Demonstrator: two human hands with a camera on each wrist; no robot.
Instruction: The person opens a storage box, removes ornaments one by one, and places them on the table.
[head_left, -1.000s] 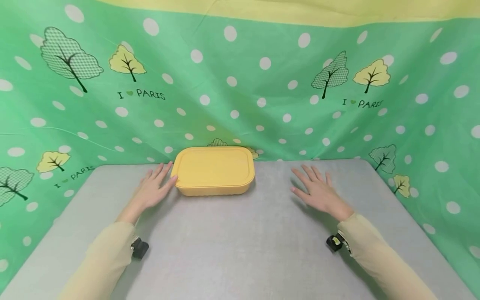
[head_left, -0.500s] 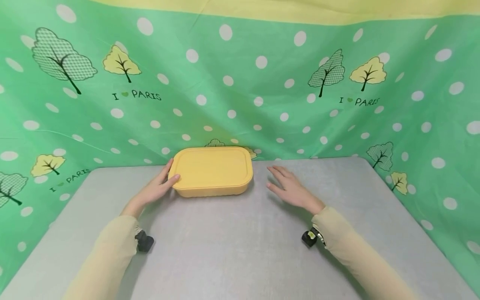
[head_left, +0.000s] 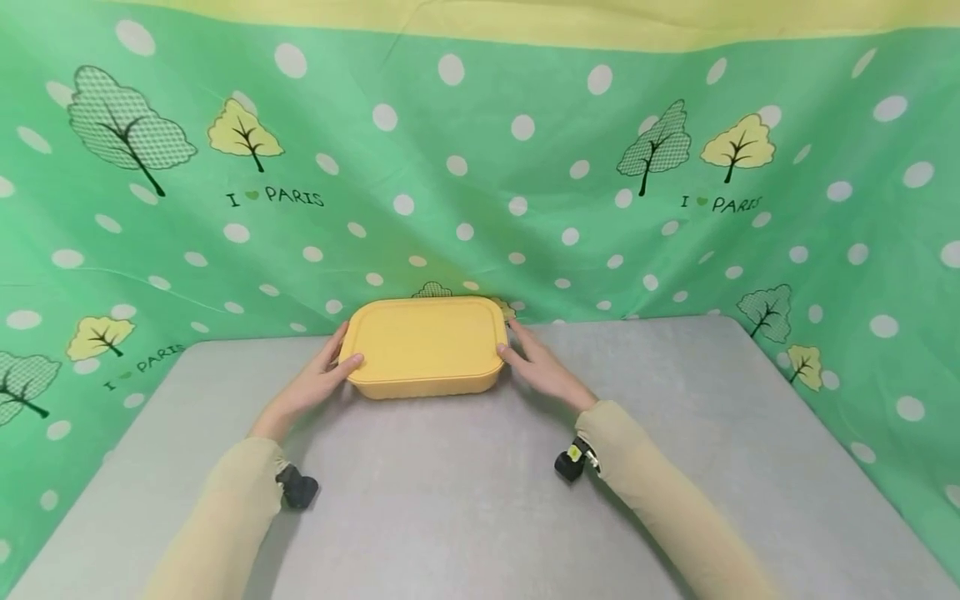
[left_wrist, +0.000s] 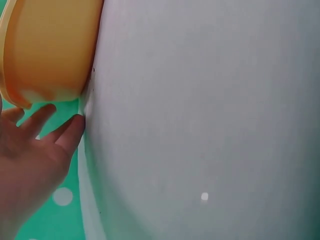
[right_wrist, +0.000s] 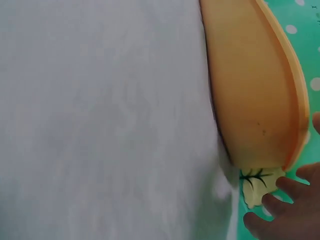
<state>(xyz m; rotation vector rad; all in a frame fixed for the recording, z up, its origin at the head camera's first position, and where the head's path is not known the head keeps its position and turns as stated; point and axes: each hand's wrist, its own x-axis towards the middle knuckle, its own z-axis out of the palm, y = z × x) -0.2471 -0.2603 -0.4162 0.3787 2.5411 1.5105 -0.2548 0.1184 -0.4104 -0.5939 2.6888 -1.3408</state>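
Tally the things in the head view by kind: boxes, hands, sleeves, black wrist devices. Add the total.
Boxes: 1, the yellow box
Hands: 2, the left hand and right hand
Sleeves: 2, the left sleeve and right sleeve
Black wrist devices: 2, the left device and right device
Total: 7

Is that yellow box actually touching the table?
Touching. The right wrist view shows it: the lidded yellow box meets the gray tabletop along its lower edge, with no visible gap.

Head view looks forward and down; wrist views sit low and close, sharing the yellow box [head_left: 426, 340].
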